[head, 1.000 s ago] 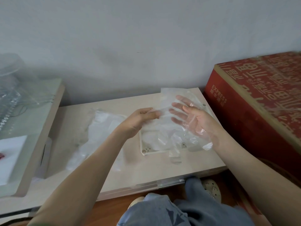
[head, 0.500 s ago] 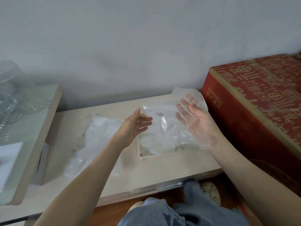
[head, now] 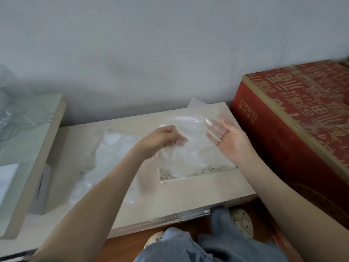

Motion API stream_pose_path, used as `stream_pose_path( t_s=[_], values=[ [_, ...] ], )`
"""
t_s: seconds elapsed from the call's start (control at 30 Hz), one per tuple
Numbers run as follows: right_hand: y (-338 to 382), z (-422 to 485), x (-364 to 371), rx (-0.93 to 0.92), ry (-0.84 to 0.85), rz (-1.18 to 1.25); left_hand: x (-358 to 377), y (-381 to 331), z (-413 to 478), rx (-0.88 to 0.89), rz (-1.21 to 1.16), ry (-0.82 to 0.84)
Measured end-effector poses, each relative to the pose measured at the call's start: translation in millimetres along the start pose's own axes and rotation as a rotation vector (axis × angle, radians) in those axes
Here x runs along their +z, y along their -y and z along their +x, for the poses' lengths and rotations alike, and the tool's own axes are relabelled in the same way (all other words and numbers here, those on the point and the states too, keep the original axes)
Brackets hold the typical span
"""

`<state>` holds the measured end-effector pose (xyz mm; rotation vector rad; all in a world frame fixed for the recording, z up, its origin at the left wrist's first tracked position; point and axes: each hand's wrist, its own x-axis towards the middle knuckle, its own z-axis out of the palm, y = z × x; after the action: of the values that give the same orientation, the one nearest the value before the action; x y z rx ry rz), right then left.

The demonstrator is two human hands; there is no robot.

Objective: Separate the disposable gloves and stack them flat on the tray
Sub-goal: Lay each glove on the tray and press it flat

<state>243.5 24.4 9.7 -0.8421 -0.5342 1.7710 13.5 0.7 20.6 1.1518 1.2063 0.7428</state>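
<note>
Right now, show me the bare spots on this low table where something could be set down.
Bare: a strip of table between the tray and the front edge, and a patch between the loose glove pile and the raised shelf on the left. Crowded: over the tray, where the left hand and right hand hold a clear glove.

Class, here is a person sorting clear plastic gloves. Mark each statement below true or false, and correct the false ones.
1. The red printed cardboard box stands right of the cream perforated plastic tray. True.
2. The left hand lies flat on the beige tabletop. False: it is above the tray, fingers curled on a thin clear plastic glove.
3. The right hand is palm up, fingers extended. True.
4. The loose pile of clear gloves sits inside the red box. False: it lies on the tabletop, left of the tray.
</note>
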Motion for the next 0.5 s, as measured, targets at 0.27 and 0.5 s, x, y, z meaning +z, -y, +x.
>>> stream_pose_path(
  t_s=[0.27, 0.5],
  values=[
    [0, 2, -10, 0.132, 0.009, -0.445, -24, -18, 21, -0.060, 0.017, 0.202],
    [-14, 7, -20, 0.090, -0.155, -0.501, -21, -9, 32, -0.144, 0.124, -0.160]
  ],
)
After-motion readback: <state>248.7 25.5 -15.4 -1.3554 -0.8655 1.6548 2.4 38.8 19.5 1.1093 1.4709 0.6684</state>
